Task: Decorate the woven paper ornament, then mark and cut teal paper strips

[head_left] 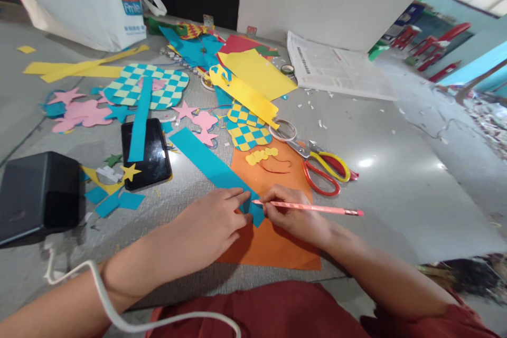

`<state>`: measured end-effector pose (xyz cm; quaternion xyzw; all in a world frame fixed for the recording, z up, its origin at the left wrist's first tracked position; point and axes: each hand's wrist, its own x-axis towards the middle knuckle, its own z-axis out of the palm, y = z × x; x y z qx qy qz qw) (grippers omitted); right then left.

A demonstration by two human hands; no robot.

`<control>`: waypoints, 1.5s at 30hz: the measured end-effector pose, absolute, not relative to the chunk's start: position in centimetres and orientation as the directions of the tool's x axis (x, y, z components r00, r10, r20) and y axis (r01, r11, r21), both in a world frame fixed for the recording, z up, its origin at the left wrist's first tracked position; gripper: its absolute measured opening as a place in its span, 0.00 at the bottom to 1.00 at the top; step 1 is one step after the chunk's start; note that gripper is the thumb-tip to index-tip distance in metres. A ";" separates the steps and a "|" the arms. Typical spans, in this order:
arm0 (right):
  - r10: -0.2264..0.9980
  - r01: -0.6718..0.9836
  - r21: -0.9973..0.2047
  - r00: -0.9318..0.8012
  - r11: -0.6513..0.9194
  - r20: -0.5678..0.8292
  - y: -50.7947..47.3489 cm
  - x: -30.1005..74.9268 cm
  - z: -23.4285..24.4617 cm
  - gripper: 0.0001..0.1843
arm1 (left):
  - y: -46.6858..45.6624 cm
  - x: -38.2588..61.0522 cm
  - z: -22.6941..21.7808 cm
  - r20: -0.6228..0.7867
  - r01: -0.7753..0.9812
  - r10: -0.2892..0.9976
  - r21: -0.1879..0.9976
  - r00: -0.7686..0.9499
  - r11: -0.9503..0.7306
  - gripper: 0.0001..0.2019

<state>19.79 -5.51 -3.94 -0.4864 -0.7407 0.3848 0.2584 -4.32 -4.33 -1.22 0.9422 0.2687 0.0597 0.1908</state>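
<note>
My left hand (pixel 202 227) lies palm down with its fingers stretched out, fingertips pressing on the near end of a long blue paper strip (pixel 209 163). My right hand (pixel 295 216) pinches a pink pencil (pixel 320 207) near its point. The pencil's tip meets the strip just beside my left fingers, and its eraser end points right. Under the strip's near end is an orange sheet (pixel 277 251), partly covered by both hands. Small yellow scalloped cut-outs (pixel 261 156) rest on that sheet. Just beyond my right hand are scissors (pixel 303 150) with red and yellow handles.
A black phone (pixel 152 161) lies left under another blue strip (pixel 140 121). A dark box (pixel 37 195) stands at far left, a white bag (pixel 87 5) behind. Checkered cut-outs (pixel 166 87), yellow paper (pixel 261 71) and newspaper (pixel 336 68) spread across the back. A white cable (pixel 103 296) crosses my left forearm.
</note>
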 end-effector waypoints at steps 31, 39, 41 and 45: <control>0.908 0.496 -0.840 -0.418 0.220 -0.009 -5.3 19.8 -3.4 0.07 | -4.4 -4.3 -1.4 0.030 0.474 0.530 0.407 0.848 -0.781 0.06; 0.909 0.491 -0.847 -0.417 0.205 -0.022 -5.4 19.7 -3.6 0.07 | -4.3 -4.3 -1.4 0.000 0.486 0.527 0.386 0.850 -0.784 0.06; 0.912 0.507 -0.838 -0.410 0.203 -0.027 -5.4 19.7 -3.6 0.07 | -4.3 -4.3 -1.5 -0.008 0.487 0.525 0.384 0.851 -0.784 0.06; 0.911 0.519 -0.829 -0.411 0.209 -0.027 -5.3 19.7 -3.5 0.07 | -4.3 -4.3 -1.6 -0.002 0.489 0.526 0.371 0.850 -0.789 0.06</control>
